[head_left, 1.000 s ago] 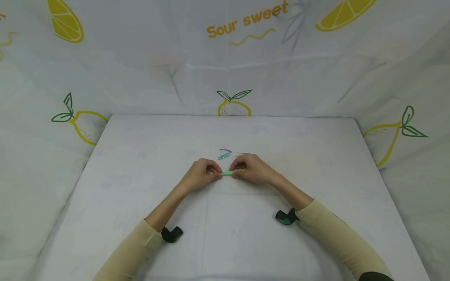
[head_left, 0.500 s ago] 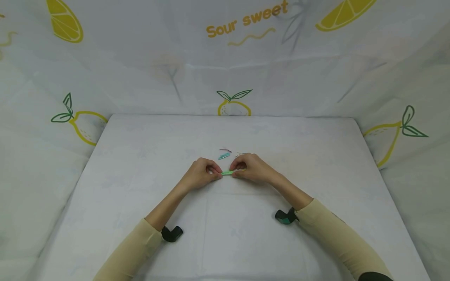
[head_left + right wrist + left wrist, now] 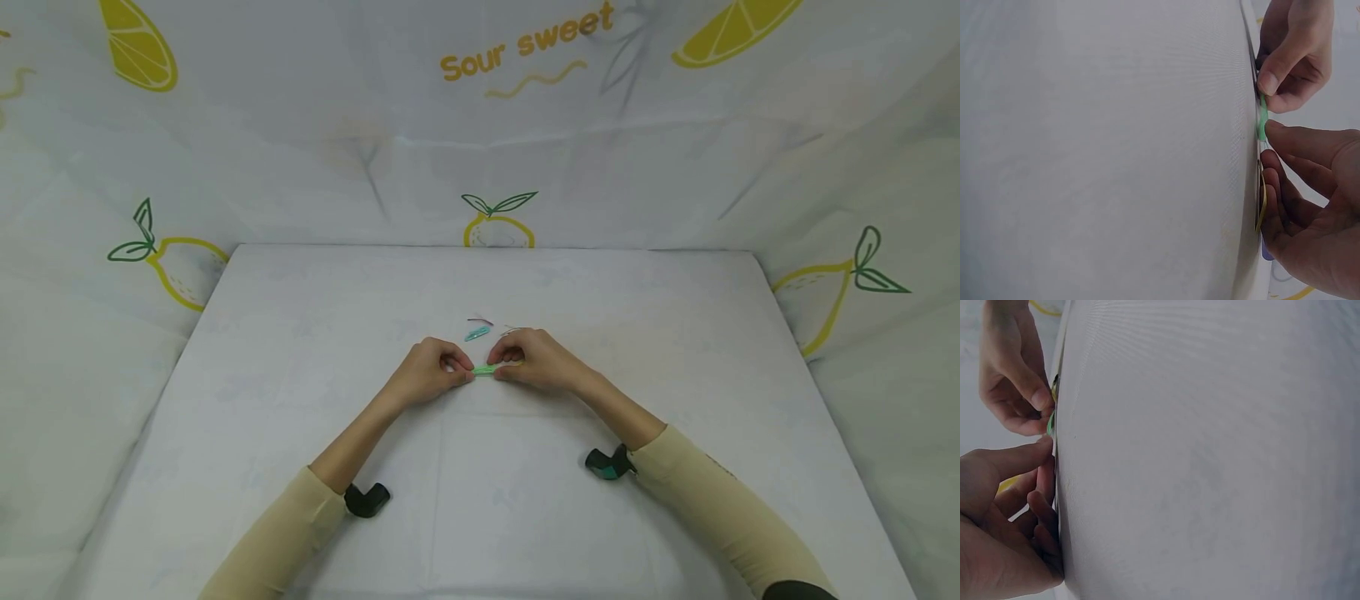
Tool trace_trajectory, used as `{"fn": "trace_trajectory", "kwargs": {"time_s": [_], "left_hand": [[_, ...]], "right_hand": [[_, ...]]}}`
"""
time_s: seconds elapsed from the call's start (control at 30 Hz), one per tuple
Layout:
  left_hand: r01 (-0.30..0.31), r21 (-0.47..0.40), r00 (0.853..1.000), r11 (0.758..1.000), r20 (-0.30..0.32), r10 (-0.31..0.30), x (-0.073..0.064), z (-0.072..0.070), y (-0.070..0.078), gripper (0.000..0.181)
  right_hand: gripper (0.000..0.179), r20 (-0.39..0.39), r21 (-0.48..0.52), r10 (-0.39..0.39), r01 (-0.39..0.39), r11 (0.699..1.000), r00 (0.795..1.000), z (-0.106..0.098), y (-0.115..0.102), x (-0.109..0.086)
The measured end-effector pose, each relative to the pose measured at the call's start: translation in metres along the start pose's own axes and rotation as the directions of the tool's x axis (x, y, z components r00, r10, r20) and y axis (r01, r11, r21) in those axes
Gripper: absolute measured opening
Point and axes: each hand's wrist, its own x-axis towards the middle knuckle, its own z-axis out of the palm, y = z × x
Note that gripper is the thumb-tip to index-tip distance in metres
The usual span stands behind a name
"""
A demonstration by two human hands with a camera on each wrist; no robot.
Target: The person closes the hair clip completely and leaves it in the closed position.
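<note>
Both hands meet at the middle of the table over a small, slim green hair clip (image 3: 484,370). My left hand (image 3: 427,372) pinches its left end between thumb and fingertips. At the other end, my right hand (image 3: 542,360) holds it the same way, and the fingers hide part of the clip. In the right wrist view the green hair clip (image 3: 1263,119) spans the gap between the two thumbs. A thin yellow strip (image 3: 1263,203) shows beside the right hand's lower fingers. Just beyond the hands lies a light blue hair clip (image 3: 477,333).
A thin dark curved piece (image 3: 481,321) lies behind the blue clip. Some thin pale pieces (image 3: 512,331) show by the right fingers. The white-covered table (image 3: 480,500) ends at a lemon-print curtain (image 3: 300,125) behind and at both sides.
</note>
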Motion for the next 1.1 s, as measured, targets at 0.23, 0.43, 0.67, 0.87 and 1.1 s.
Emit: {"fn": "trace_trajectory", "kwargs": {"time_s": [0.23,0.43,0.67,0.87,1.1], "left_hand": [[-0.008,0.003,1.0,1.0,0.0,0.008,-0.0002,-0.0001,0.0,0.003],[-0.011,0.011,1.0,1.0,0.004,0.011,0.0004,-0.0002,0.0002,0.004],[-0.016,0.008,1.0,1.0,0.012,0.016,0.0004,-0.0022,-0.001,0.005],[-0.02,0.008,1.0,1.0,0.014,0.02,0.0013,-0.0017,-0.0018,0.005],[-0.033,0.016,0.999,0.999,0.012,0.033,0.0019,-0.0011,-0.0027,0.006]], "right_hand": [[0.014,0.0,0.002,0.002,-0.002,1.0,1.0,0.0005,0.0018,-0.0005],[0.014,-0.005,0.007,-0.001,0.001,1.0,1.0,0.0009,0.0007,-0.0017],[0.015,-0.009,0.007,-0.008,0.008,1.0,1.0,0.0024,-0.0012,-0.0014],[0.016,-0.01,0.0,-0.013,0.013,1.0,1.0,0.0031,0.0001,-0.0014],[0.018,-0.005,0.003,-0.012,0.012,1.0,1.0,0.0026,0.0007,-0.0023]]}}
